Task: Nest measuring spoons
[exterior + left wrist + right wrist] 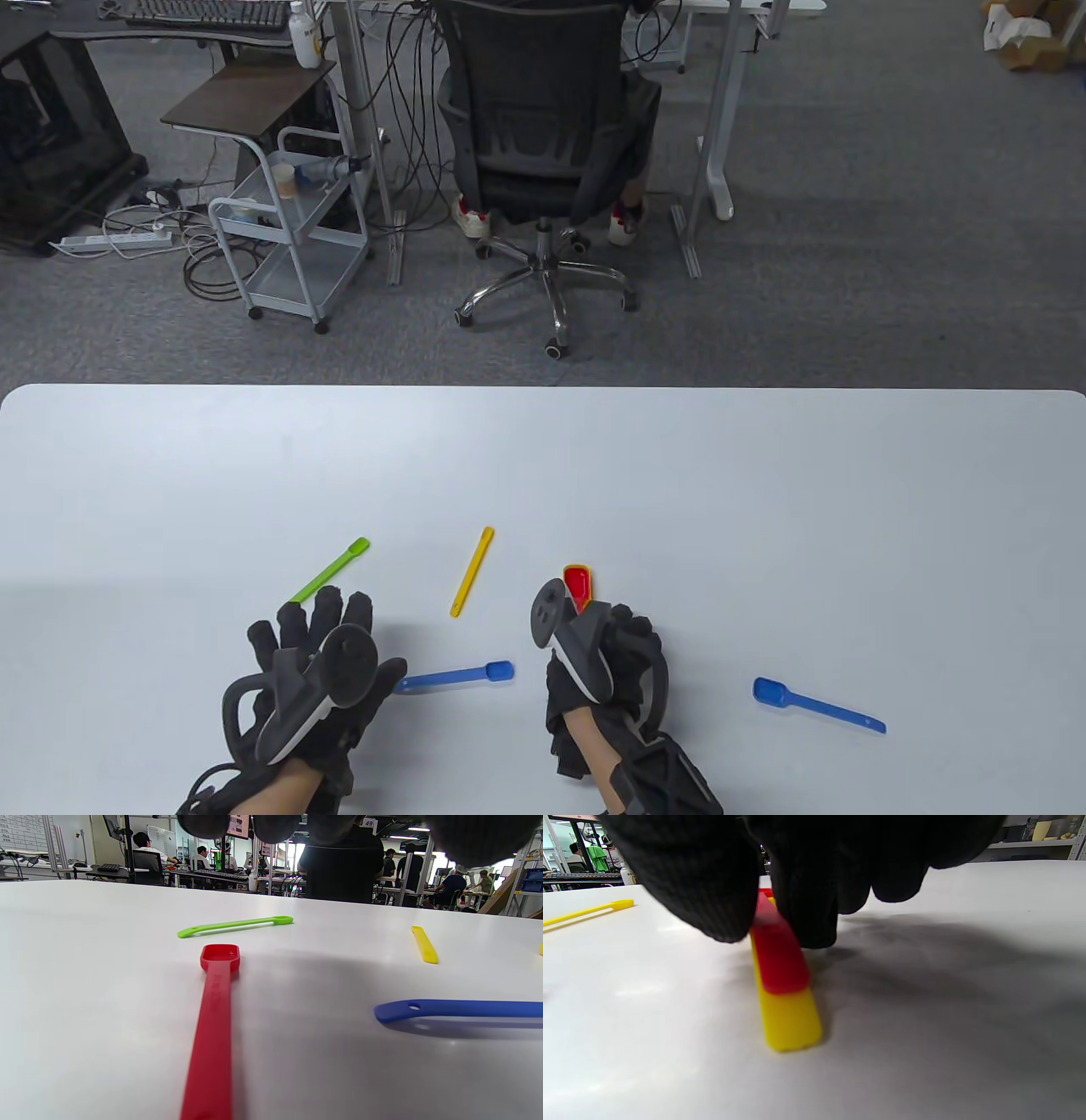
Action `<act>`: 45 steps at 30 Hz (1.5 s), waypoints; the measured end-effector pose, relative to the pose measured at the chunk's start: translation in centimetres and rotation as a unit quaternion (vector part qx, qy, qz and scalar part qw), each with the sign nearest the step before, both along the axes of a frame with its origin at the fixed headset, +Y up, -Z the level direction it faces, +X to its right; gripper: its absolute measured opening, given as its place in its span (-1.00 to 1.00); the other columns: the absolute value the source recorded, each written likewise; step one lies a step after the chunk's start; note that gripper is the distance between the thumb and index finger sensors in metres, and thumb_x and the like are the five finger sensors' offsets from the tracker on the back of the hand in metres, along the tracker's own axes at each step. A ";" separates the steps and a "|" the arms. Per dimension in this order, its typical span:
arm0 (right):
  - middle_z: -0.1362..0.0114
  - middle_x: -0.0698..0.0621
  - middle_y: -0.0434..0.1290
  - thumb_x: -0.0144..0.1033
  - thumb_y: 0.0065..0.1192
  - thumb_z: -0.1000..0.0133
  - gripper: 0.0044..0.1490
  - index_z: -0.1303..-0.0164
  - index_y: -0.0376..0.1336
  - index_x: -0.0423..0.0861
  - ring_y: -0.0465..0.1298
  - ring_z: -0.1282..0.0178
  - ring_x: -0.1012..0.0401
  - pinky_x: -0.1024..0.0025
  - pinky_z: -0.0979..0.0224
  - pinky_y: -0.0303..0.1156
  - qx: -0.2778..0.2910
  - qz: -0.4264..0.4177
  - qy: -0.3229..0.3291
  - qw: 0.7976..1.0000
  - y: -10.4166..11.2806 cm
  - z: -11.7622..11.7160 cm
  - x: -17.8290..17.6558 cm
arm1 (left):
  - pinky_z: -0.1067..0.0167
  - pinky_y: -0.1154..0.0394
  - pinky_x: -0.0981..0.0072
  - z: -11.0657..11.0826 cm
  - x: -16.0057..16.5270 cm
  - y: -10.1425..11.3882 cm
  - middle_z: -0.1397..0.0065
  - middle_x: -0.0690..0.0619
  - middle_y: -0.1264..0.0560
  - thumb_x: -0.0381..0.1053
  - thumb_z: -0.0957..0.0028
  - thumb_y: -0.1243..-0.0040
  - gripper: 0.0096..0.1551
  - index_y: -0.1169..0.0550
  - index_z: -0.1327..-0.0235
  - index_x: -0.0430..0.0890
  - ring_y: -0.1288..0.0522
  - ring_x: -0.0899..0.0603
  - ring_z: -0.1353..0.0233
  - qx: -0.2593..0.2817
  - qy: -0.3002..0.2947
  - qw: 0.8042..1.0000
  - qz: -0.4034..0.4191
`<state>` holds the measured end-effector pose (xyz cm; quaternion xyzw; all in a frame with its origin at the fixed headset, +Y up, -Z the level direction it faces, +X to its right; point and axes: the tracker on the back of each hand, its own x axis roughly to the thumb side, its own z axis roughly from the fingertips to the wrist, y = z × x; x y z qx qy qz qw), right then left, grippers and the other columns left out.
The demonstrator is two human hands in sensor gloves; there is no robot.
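My right hand [607, 632] pinches the handle of a red spoon [778, 959] that lies nested on a yellow spoon [789, 1022]. Their bowls [579, 582] stick out beyond my fingers [712, 899] in the table view. My left hand [339, 628] hovers open over the table, fingers spread. A second red spoon [210, 1035] lies under it, untouched and hidden in the table view. A green spoon [331, 570], a thin yellow spoon [472, 570] and a blue spoon [458, 677] lie between and ahead of the hands. Another blue spoon [816, 705] lies to the right.
The white table [764, 509] ends at a far edge, with an office chair [543, 144] and a metal cart [288, 238] on the floor beyond it.
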<state>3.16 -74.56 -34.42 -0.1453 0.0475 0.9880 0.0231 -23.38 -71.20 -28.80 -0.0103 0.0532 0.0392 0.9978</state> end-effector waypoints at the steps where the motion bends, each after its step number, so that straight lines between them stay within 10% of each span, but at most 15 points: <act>1: -0.64 -0.31 0.41 -0.05 0.45 -0.03 -0.46 0.11 0.57 -0.26 0.39 -0.51 -0.38 -0.34 -0.45 0.26 0.000 0.000 0.000 1.000 0.1 0.0 0.0 | -0.56 0.03 -0.50 0.0 0.0 0.0 -0.81 -0.03 -0.18 0.52 0.12 -0.22 0.07 -0.28 -0.69 0.15 -0.20 -0.52 -0.75 0.000 0.000 1.000 0.000; 12: -0.72 -0.39 0.26 0.13 0.23 -0.10 -0.12 -0.49 0.33 -0.22 0.34 -0.53 -0.44 -0.37 -0.46 0.23 0.008 -0.030 -0.006 1.000 0.8 0.1 0.8 | -0.56 0.03 -0.50 0.0 -0.1 0.0 -0.81 -0.02 -0.18 0.52 0.12 -0.22 0.07 -0.28 -0.69 0.15 -0.20 -0.52 -0.75 0.001 0.000 1.000 0.002; 45: -0.73 -0.25 0.31 0.08 0.29 -0.07 -0.19 -0.46 0.34 -0.13 0.35 -0.59 -0.32 -0.30 -0.53 0.20 0.067 0.022 0.078 0.994 7.0 2.2 15.7 | -0.56 0.03 -0.50 -0.1 -0.2 0.0 -0.81 -0.02 -0.19 0.53 0.12 -0.22 0.07 -0.28 -0.69 0.15 -0.21 -0.52 -0.75 0.000 0.002 1.000 0.001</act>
